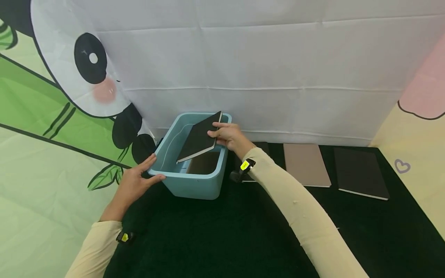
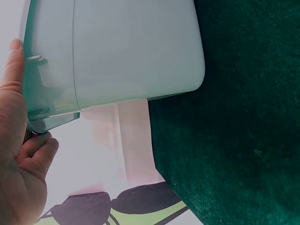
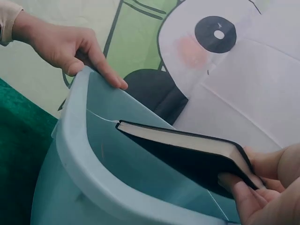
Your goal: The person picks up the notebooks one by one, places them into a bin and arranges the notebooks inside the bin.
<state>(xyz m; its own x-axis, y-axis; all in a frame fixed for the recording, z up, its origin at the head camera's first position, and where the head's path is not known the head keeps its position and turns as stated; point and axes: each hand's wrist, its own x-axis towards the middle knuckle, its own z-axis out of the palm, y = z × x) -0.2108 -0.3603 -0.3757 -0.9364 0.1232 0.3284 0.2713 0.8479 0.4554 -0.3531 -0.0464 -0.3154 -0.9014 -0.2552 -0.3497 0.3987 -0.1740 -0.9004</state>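
Observation:
A light-blue plastic bin [image 1: 194, 187] stands on the dark green cloth near the back wall. At its near left corner my left hand [image 1: 133, 184] grips the rim, thumb on the front edge and fingers along the left side. My right hand [image 1: 229, 136] pinches a black notebook [image 1: 199, 136] by its right edge, with the thumb on one cover. This notebook hangs tilted over the bin's opening, its pale page edges [image 3: 180, 140] showing in the right wrist view. Lower inside the bin lies a brown flat item [image 1: 205, 163], partly hidden by the notebook.
To the right on the green cloth [image 1: 222, 235] lie a tan notebook [image 1: 306, 164] and a black notebook [image 1: 361, 172]. Another dark notebook [image 1: 262, 146] is mostly hidden behind my right wrist. A white printed sheet [image 1: 260, 77] hangs at the back, close behind the bin.

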